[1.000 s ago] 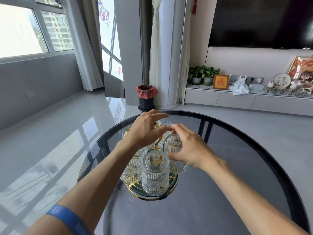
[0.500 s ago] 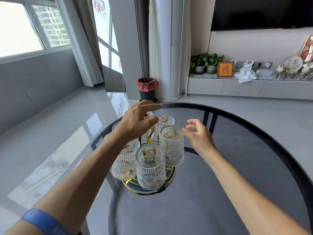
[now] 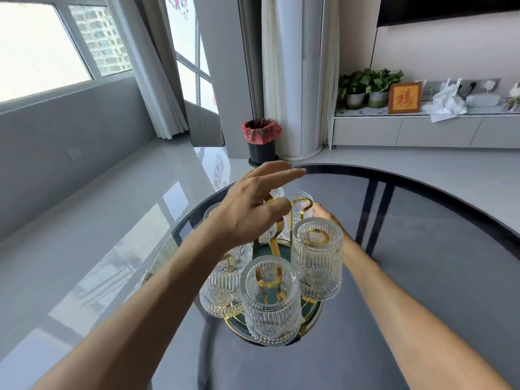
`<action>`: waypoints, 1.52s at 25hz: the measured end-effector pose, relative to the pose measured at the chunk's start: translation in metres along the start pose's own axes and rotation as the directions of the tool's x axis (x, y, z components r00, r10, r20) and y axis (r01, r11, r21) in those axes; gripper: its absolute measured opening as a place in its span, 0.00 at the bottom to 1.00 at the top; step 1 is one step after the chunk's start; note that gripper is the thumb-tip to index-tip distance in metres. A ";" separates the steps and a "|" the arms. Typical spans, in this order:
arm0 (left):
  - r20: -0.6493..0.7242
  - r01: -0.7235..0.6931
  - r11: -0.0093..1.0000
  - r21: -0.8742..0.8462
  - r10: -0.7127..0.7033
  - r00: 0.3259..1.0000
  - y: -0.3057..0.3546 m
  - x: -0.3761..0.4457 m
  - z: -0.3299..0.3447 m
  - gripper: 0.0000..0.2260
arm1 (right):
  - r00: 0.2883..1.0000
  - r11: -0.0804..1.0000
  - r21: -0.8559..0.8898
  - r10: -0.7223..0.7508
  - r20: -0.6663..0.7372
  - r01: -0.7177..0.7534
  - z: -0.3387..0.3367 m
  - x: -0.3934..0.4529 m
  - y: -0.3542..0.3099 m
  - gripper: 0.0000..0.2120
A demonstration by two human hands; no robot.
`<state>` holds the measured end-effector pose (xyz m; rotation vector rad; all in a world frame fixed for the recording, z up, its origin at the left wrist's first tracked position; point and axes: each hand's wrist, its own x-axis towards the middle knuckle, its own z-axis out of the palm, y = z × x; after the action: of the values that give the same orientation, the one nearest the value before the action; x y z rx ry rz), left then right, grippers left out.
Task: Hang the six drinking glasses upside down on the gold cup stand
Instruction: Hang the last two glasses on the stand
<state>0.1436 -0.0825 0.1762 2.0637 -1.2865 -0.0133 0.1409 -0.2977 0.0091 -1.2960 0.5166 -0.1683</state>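
Note:
The gold cup stand (image 3: 274, 247) rises from a dark green, gold-rimmed base (image 3: 313, 313) on the round dark glass table (image 3: 422, 277). Several ribbed clear glasses hang upside down on it: a front glass (image 3: 270, 302), a right glass (image 3: 318, 257), a left glass (image 3: 222, 285) and a far glass (image 3: 302, 205); others are partly hidden by my hand. My left hand (image 3: 253, 212) hovers over the stand's top, fingers spread, thumb beside the gold top loop. My right hand (image 3: 323, 216) sits behind the right glass, mostly hidden, near the far glass.
The table's far rim (image 3: 365, 171) curves just beyond the stand. On the floor past it stands a black bin with a red liner (image 3: 261, 139). A low white cabinet (image 3: 422, 130) with potted plants and a framed sign runs along the right wall.
My left hand has opened its fingers above the stand's top. My right hand moved left, going behind the right glass. The camera has come closer.

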 end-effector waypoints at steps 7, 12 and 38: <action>0.038 -0.034 0.998 -0.043 0.036 0.999 0.002 -0.001 0.000 0.27 | 0.984 0.993 -0.119 -0.029 -0.173 0.008 0.000 -0.039 -0.006 0.26; 0.046 -0.067 0.994 -0.090 0.071 0.996 0.014 -0.001 0.003 0.30 | 0.953 0.841 -0.471 -0.304 -0.007 0.266 -0.047 -0.109 -0.041 0.32; 0.107 -0.022 0.994 -0.104 0.033 0.994 0.052 0.009 0.037 0.34 | 0.827 0.203 -0.962 -0.562 0.038 0.182 -0.018 -0.204 -0.137 0.39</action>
<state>0.0944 -0.1242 0.1803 1.9801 -1.3510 -0.1780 -0.0227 -0.2696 0.1909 -2.6689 0.5775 -0.5805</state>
